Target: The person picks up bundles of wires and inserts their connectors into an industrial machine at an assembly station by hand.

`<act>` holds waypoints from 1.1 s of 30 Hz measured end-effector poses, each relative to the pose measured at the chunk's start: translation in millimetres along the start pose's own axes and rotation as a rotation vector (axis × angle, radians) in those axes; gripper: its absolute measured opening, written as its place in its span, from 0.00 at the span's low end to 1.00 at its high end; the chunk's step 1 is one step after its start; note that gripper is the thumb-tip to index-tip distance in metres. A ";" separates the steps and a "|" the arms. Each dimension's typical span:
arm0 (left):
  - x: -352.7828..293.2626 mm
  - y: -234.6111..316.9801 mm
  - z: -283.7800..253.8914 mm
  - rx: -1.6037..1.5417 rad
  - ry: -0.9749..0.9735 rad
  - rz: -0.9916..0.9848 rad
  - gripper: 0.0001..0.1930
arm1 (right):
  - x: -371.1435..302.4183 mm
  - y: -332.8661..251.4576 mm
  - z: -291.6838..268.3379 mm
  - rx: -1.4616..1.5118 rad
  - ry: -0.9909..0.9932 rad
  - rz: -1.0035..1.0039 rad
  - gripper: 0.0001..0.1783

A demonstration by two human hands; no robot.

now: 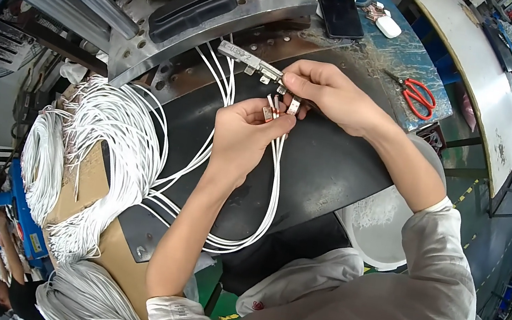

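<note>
Wires point(276, 175) clamped between left fingers point(279, 126), trailing below; right fingers point(302, 87) grip metal bar point(245, 58).

Phone point(337, 3) is lying left of a white case point(388, 26); case is sitting on the blue worktop point(376, 62). Red-handled snips point(419, 97) are lying near its right edge. Black block point(189, 11) is resting on the metal plate point(285, 5). White table point(475, 67) is standing off right. Co-worker point(23, 297) is showing lower left.

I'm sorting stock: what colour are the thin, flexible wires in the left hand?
The thin wires are white, clearest in the head view.
</note>
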State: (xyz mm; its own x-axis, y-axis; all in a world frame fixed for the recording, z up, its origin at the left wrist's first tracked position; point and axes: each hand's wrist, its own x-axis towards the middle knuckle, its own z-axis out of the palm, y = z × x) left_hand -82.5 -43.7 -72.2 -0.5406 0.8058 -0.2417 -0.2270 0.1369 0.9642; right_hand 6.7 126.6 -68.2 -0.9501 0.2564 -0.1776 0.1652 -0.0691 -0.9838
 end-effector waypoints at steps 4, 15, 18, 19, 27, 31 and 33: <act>-0.7 5.3 -5.0 -0.035 -0.001 -0.031 0.09 | -13.5 -12.3 5.2 -0.086 0.004 0.065 0.14; 2.5 -1.2 -13.2 -0.073 -0.098 -0.154 0.08 | -5.3 -4.2 -10.6 -0.032 -0.041 0.015 0.15; 2.4 2.2 -11.1 -0.054 -0.061 -0.149 0.08 | -3.8 -3.9 -11.6 -0.103 -0.065 -0.022 0.15; 2.4 3.4 -10.6 -0.044 -0.042 -0.145 0.08 | -4.0 -3.4 -11.5 -0.101 -0.083 -0.036 0.15; 0.6 12.1 -16.3 -0.069 -0.041 -0.207 0.09 | -3.0 -7.5 -14.4 -0.118 -0.138 -0.059 0.13; -2.1 11.6 -13.4 -0.043 -0.046 -0.244 0.09 | -3.1 -6.4 -17.1 -0.116 -0.111 -0.049 0.13; -3.9 10.1 -13.1 -0.057 -0.044 -0.234 0.09 | -5.9 -13.3 -14.7 -0.126 -0.110 -0.021 0.11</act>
State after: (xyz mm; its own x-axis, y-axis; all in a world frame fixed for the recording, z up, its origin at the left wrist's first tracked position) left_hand -93.3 -53.0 -63.0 -0.4328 0.7804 -0.4514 -0.3877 0.2909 0.8747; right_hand 14.0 140.2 -54.4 -0.9759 0.1485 -0.1602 0.1703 0.0580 -0.9837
